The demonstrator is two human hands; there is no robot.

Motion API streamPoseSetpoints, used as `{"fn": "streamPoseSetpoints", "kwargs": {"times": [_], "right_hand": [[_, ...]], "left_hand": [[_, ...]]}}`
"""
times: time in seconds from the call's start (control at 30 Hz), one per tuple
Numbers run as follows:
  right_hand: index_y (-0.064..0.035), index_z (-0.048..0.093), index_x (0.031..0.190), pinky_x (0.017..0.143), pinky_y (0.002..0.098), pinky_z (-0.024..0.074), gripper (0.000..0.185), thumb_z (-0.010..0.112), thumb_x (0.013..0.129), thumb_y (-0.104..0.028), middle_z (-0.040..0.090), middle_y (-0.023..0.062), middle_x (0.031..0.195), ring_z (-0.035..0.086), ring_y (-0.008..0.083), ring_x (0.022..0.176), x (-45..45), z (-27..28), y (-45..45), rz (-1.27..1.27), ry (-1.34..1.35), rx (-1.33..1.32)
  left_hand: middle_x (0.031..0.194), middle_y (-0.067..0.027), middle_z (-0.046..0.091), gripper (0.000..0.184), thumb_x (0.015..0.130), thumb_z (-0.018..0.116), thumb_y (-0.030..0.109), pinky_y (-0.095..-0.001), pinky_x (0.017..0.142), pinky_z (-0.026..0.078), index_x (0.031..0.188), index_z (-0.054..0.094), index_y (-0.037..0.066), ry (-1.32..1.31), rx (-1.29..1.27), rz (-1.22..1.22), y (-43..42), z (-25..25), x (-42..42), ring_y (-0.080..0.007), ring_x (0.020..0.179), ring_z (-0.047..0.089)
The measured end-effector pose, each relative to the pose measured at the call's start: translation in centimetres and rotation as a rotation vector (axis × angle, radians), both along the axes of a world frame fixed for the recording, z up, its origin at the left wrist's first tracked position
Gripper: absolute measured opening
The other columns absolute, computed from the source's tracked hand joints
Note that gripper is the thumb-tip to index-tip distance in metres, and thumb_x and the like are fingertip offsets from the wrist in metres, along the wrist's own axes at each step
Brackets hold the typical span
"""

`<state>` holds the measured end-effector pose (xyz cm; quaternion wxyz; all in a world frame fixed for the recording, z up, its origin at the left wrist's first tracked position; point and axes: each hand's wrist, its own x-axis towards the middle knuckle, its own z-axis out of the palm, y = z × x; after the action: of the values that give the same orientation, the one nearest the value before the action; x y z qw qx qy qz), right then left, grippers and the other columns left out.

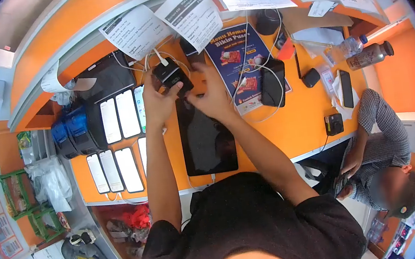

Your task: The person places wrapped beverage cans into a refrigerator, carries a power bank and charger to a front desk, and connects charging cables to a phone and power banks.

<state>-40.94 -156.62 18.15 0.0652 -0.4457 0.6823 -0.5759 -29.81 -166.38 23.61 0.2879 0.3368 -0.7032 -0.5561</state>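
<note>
My left hand (156, 100) grips a small black device (173, 75) with a white plug and cable at its upper end. Beside the device's right edge is my right hand (211, 91), its fingers apart and curved, with nothing visible between them. Below both hands a black tablet (208, 140) lies on the orange desk (255, 139). Several phones with lit white screens, one of them a phone (129, 169) in the lower row, lie left of my left forearm. A dark phone (272, 83) with a white cable rests on the blue menu poster (231, 49).
A person (382, 160) in a checked shirt sits at the right. Bottles (370, 55), a black phone (346, 88) and a small black box (334, 124) stand or lie on the right. Blue-black rolls (77, 131) are left; paper slips (191, 20) hang above the hands.
</note>
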Motion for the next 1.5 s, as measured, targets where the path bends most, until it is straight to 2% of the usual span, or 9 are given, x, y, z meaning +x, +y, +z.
{"fn": "streamPoseSetpoints", "kwargs": {"times": [0.3, 0.4, 0.7, 1.0, 1.1, 1.17, 1.3, 1.4, 1.5], "right_hand": [[-0.0004, 0.046, 0.121, 0.092, 0.0461, 0.0416, 0.061, 0.065, 0.063, 0.002, 0.05, 0.0238, 0.114, 0.048, 0.0434, 0.108, -8.1, 0.1, -3.8, 0.051, 0.235, 0.076], [-0.0018, 0.046, 0.121, 0.092, 0.046, 0.0419, 0.059, 0.069, 0.066, -0.001, 0.052, 0.0228, 0.113, 0.049, 0.043, 0.107, -9.4, -0.8, -4.8, 0.285, -0.031, 0.232], [-0.0007, 0.041, 0.124, 0.089, 0.0467, 0.0428, 0.074, 0.081, 0.065, -0.02, 0.047, 0.0247, 0.116, 0.048, 0.0421, 0.106, -6.3, -0.8, -3.7, -0.155, 0.213, 0.164], [0.0013, 0.042, 0.122, 0.085, 0.0457, 0.0442, 0.077, 0.084, 0.06, -0.015, 0.05, 0.022, 0.109, 0.049, 0.0424, 0.101, -5.9, -0.5, -3.5, -0.165, 0.194, 0.124], [0.0009, 0.042, 0.125, 0.088, 0.0426, 0.0443, 0.075, 0.081, 0.062, -0.011, 0.053, 0.0188, 0.108, 0.051, 0.0389, 0.104, -6.5, -1.3, -3.2, -0.117, 0.19, 0.162], [-0.0011, 0.041, 0.127, 0.09, 0.0433, 0.0444, 0.076, 0.08, 0.064, -0.014, 0.053, 0.0199, 0.11, 0.05, 0.0403, 0.108, -7.3, -2.1, -3.7, 0.055, -0.072, 0.087], [-0.0023, 0.041, 0.127, 0.093, 0.0434, 0.0434, 0.076, 0.08, 0.062, -0.015, 0.052, 0.0214, 0.118, 0.049, 0.0395, 0.114, -9.7, -1.7, -4.1, 0.364, -0.31, 0.063], [-0.0019, 0.041, 0.125, 0.095, 0.0428, 0.0425, 0.075, 0.079, 0.061, -0.012, 0.051, 0.0215, 0.123, 0.049, 0.0373, 0.118, -9.5, -0.2, -4.0, 0.153, 0.116, 0.159], [-0.0003, 0.047, 0.123, 0.091, 0.0328, 0.0449, 0.071, 0.08, 0.06, -0.01, 0.059, 0.02, 0.114, 0.058, 0.0307, 0.108, -7.0, 0.6, -4.2, -0.119, 0.185, 0.091]], "left_hand": [[0.12, -0.0133, 0.055, 0.067, 0.071, 0.07, -0.012, -0.0325, 0.098, 0.043, 0.13, 0.038, -0.003, 0.012, -0.038, -0.118, -4.0, 0.0, -0.7, -0.0224, 0.112, 0.054], [0.122, -0.0133, 0.054, 0.066, 0.072, 0.07, -0.012, -0.0318, 0.098, 0.043, 0.129, 0.039, -0.002, -0.042, -0.022, -0.104, -4.8, -0.6, -0.7, -0.022, 0.113, 0.054], [0.121, -0.013, 0.058, 0.054, 0.076, 0.068, -0.011, -0.0288, 0.088, 0.049, 0.123, 0.044, -0.003, -0.008, -0.184, 0.093, -6.8, -1.3, -2.4, -0.0193, 0.107, 0.058], [0.119, -0.0109, 0.058, 0.05, 0.075, 0.069, -0.011, -0.0261, 0.082, 0.051, 0.12, 0.048, -0.002, -0.132, -0.169, -0.017, -6.6, -0.5, -2.3, -0.018, 0.106, 0.057], [0.122, -0.0099, 0.053, 0.059, 0.072, 0.071, -0.011, -0.0301, 0.089, 0.051, 0.124, 0.044, -0.001, -0.114, -0.066, -0.081, -5.7, -1.4, -2.6, -0.0197, 0.111, 0.053], [0.122, -0.0101, 0.052, 0.063, 0.072, 0.071, -0.011, -0.0319, 0.092, 0.049, 0.127, 0.042, -0.001, -0.075, -0.061, -0.128, -5.2, -1.1, -2.7, -0.0209, 0.112, 0.052], [0.117, -0.0111, 0.058, 0.067, 0.07, 0.079, 0.01, -0.0372, 0.09, 0.047, 0.127, 0.046, -0.001, 0.042, -0.057, -0.105, -5.4, -2.5, -2.6, -0.0215, 0.108, 0.057], [0.118, -0.0118, 0.058, 0.065, 0.07, 0.078, 0.006, -0.0381, 0.096, 0.046, 0.127, 0.047, 0.001, -0.021, -0.084, -0.069, -5.1, -0.9, -3.1, -0.0221, 0.113, 0.055], [0.119, -0.0119, 0.056, 0.063, 0.071, 0.075, 0.0, -0.0368, 0.094, 0.047, 0.127, 0.045, 0.001, -0.038, -0.143, -0.104, -5.6, -1.3, -3.6, -0.0226, 0.112, 0.055]]}}
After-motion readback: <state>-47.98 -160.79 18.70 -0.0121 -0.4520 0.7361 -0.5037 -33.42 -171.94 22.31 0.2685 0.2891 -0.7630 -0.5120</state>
